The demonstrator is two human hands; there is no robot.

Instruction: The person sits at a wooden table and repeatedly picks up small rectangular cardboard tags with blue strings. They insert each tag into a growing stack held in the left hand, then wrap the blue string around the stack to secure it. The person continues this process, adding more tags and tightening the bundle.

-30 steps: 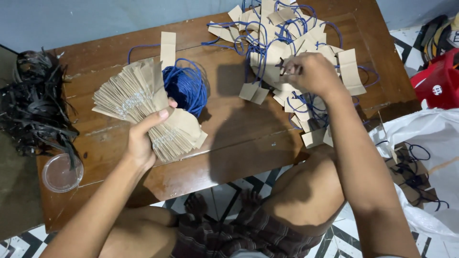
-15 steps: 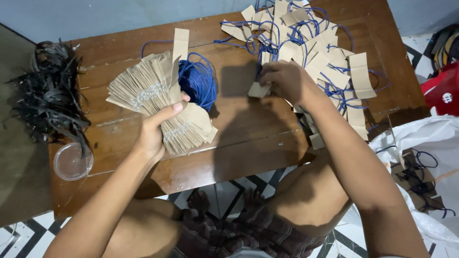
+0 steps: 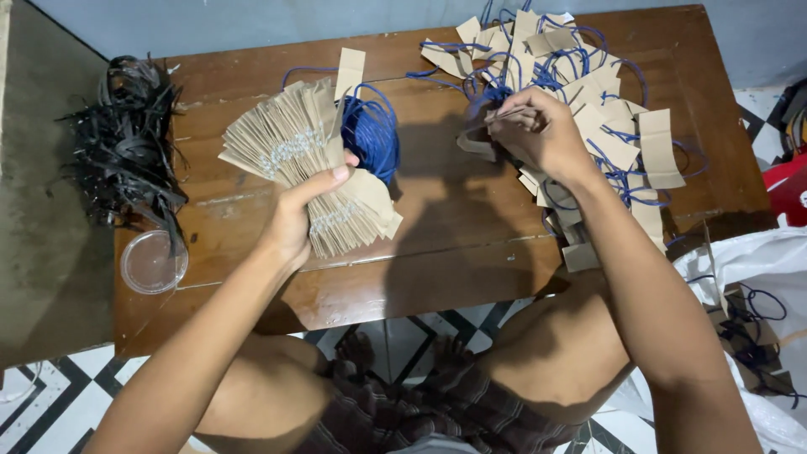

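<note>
My left hand grips a thick fanned stack of brown paper tags with their blue cord loops bunched at the far side, held over the wooden table. My right hand pinches a single brown tag with a blue cord, lifted at the near edge of a loose pile of tags and blue cords at the table's far right. One separate tag stands up behind the held stack.
A tangle of black strips lies at the table's left end, with a clear round lid at the near left corner. A white plastic bag with more tags sits on the floor at right, beside a red object.
My right hand has drawn one tag off the loose pile and moved left, toward the stack. My left hand keeps its hold on the stack. The camera view has shifted a little.
</note>
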